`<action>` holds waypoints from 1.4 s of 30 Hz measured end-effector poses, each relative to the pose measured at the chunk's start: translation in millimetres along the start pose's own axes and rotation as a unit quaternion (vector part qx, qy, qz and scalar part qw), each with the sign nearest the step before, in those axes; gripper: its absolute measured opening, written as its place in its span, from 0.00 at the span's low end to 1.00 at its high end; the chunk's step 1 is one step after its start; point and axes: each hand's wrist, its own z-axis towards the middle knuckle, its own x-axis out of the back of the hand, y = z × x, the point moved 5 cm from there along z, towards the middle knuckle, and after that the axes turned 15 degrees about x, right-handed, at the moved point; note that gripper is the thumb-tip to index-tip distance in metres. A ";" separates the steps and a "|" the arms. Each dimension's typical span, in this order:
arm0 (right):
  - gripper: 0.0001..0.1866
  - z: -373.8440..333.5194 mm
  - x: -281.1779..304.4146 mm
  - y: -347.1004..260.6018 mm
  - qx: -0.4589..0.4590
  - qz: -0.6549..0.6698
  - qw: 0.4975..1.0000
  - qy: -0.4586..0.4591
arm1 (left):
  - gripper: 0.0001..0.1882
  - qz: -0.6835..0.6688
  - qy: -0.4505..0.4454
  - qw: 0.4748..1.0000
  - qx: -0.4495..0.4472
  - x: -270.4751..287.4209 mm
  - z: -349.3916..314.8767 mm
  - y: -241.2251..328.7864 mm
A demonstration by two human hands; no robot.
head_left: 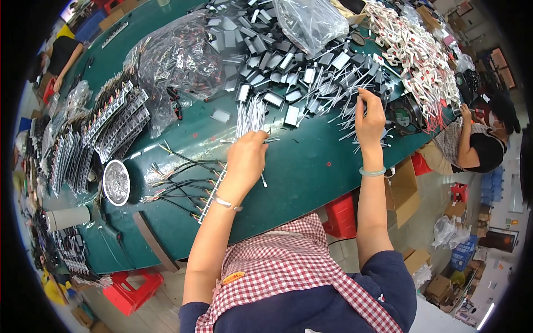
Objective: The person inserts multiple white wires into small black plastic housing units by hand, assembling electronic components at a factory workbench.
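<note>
My left hand [247,158] is closed on the near end of a bundle of thin white cable ties [252,116] lying on the green table. A few ties stick out crosswise by its fingers; the fingertips are partly hidden. Higher and to the right, my right hand [370,119] is raised with thumb and forefinger apart, and nothing shows between them. Beneath and beside it lies a loose heap of cable ties [336,89]. A narrow board strip [214,194] with black cables [183,180] lies under and left of my left forearm.
Grey and black plastic housings [272,61] are heaped at the back. White connectors with red wires [411,55] lie far right, beside a black fan [405,114]. Left are stacked circuit boards [119,119], a metal bowl [116,183] and a plastic bag [177,61]. A co-worker [483,139] sits right.
</note>
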 end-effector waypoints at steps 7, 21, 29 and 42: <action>0.16 11.4 -2.7 -31.8 0.016 -0.039 0.999 -0.031 | 0.02 0.128 -0.033 0.991 -0.027 -34.0 7.5 -11.2; 0.19 1.3 -89.9 -110.9 -0.110 0.044 0.963 -0.242 | 0.05 -0.129 0.141 0.979 -0.071 54.8 -3.6 31.3; 0.13 -16.0 -65.1 -126.2 -0.291 0.538 0.791 -0.028 | 0.05 -0.227 0.003 0.973 0.032 52.8 -17.4 29.4; 0.15 -12.7 -29.2 -143.4 -0.366 0.759 0.538 0.001 | 0.05 -0.242 -0.043 0.967 0.064 60.0 -28.1 52.9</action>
